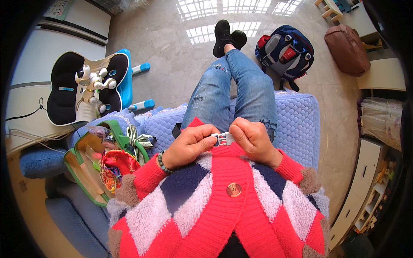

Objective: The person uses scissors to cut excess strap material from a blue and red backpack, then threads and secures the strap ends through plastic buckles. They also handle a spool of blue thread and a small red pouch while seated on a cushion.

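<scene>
Over my lap, at the front of a red, navy and white cardigan (234,167), my hands meet at a white side-release buckle (222,139). My left hand (191,145) pinches its left end between thumb and fingers, and a beaded bracelet circles that wrist. On the other end, my right hand (257,141) is closed, with the thumb on top beside a light grey strap (229,136). The two halves sit together or nearly so; I cannot tell whether they are locked. Most of the strap is hidden behind my hands and the cardigan.
I sit on a blue quilted cover (297,124), legs crossed. At left, an open green-edged case (81,172) holds colourful fabric items, near a black-cushioned chair (64,92) bearing a white toy robot (92,84). A navy backpack (286,51) and brown bag (346,49) stand ahead right.
</scene>
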